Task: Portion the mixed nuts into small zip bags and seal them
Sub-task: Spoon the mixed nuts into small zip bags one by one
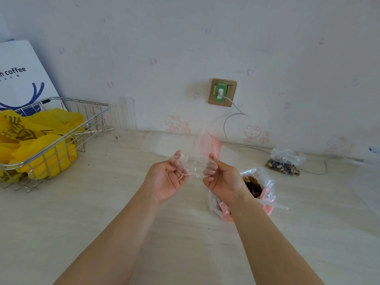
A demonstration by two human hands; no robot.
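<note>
Item: empty zip bag [193, 164], pinched between left hand [166, 177] and right hand [221, 182]. Risk: slick film (mouth barely parted) slipping shut, spilling mixed nuts [254, 186].

Wire basket [61, 140] sits at the table's [102, 212] left edge with crumpled plastic bags [41, 136] in it, a paper bag [22, 75] standing behind it against the wall and a clear cup [127, 114] just right of it at the back edge. Stack of zip bags [205, 142] lies mid-table near the back edge (cable [232, 120] trails down behind it), filled zip bag [284, 162] further right. Left hand [166, 177] and right hand [221, 179] hold one empty zip bag [195, 163] between them above table centre; open nut bag [255, 188] with a spoon [271, 204] in it sits just right of the right hand.
</note>
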